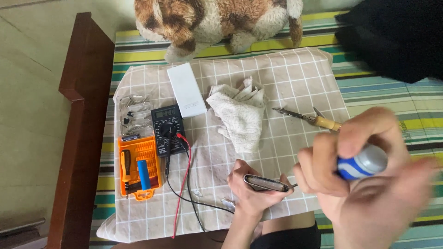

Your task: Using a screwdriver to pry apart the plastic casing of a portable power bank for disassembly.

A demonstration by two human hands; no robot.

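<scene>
While each hand grips its tool, left hand (251,191) a metal piece (266,183), right hand (364,175) a blue-grey handle (362,163), checked cloth (295,83) covers the striped bed (383,92).

This is a home bedroom used as a makeshift repair bench. A bed with a dark brown wooden frame (78,115) carries a striped green, yellow and blue sheet (383,92), and a brown-and-white plush toy (217,20) lies at its far edge. Spread over the sheet is a beige checked cloth (295,78); near its left edge sit an orange plastic screwdriver-bit case (138,167) and a black digital multimeter (167,129) with red and black leads.
</scene>
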